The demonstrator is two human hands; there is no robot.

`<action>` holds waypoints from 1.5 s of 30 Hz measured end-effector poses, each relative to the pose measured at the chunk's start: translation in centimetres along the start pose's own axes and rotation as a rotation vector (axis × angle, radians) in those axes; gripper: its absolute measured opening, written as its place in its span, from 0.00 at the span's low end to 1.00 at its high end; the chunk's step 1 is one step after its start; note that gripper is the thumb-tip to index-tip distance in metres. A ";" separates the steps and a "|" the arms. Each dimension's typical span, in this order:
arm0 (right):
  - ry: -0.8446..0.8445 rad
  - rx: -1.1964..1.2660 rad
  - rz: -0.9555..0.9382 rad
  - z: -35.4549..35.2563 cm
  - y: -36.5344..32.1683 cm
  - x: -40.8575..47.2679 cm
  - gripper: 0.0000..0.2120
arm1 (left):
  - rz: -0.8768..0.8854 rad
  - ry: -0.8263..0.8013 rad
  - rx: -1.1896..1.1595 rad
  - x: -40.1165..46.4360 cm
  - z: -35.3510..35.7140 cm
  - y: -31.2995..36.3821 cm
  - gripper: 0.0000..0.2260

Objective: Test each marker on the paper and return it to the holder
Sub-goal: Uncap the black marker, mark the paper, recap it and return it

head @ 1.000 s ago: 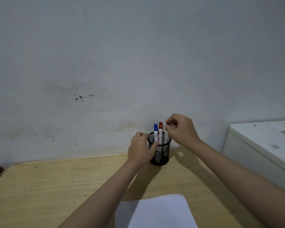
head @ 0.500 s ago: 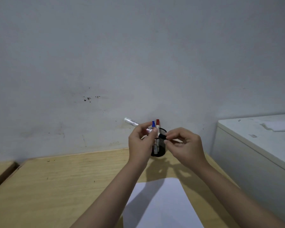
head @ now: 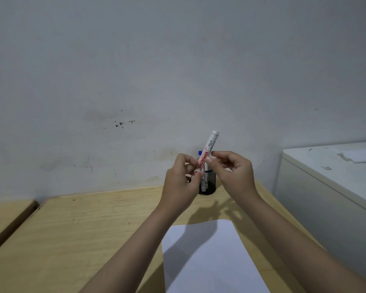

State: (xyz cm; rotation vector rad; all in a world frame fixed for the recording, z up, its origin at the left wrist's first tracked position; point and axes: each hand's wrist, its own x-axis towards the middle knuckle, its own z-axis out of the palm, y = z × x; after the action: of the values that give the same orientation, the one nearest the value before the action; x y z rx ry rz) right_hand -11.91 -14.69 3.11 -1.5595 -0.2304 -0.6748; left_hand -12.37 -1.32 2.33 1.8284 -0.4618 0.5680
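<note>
Now marker (head: 207,154) in both hands, tilted, white butt end up-right.

Both forearms are raised and converged at centre, left hand (head: 179,185) curled with fingers pinched closed, right hand (head: 234,174) pinched at thumb and forefinger.

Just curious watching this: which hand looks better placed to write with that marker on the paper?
Probably the right hand. Its fingertips pinch the marker mid-barrel, and it hangs more directly above the paper. The left hand holds the lower end, likely the cap.
</note>
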 end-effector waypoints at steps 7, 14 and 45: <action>-0.056 0.104 0.095 0.4 -0.5 -0.8 0.04 | -0.065 -0.022 -0.021 -1.6 -0.4 0.4 0.13; -0.083 0.159 0.140 -0.1 -0.6 -2.3 0.03 | -0.165 0.100 -0.014 -3.7 -1.5 -0.2 0.05; -0.056 0.151 0.275 -0.9 3.2 -3.0 0.05 | -0.441 -0.162 0.325 -1.4 -3.7 -8.1 0.11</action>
State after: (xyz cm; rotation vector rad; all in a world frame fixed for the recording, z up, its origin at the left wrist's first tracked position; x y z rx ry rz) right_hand -12.84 -15.26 -1.22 -1.4322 -0.1026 -0.3898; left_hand -9.50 4.81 -3.64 2.2134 -0.0616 0.1969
